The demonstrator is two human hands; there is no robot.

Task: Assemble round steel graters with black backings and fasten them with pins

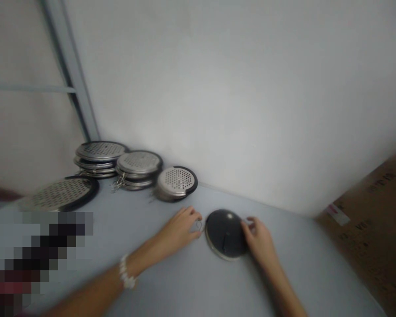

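A dark round disc with a metal rim (225, 233) lies flat on the pale grey table (191, 286) near the wall. My left hand (180, 229) rests beside its left edge, fingers pinched on a small wire ring (199, 226). A beaded bracelet (126, 274) is on that wrist. My right hand (260, 240) holds the disc's right edge with curled fingers.
Stacks of round perforated metal discs (100, 157) (138, 168) stand at the back left, with one leaning disc (177, 182) and a larger one (64, 193) lying flat. A white wall is behind. A brown cardboard box (376, 220) stands at the right.
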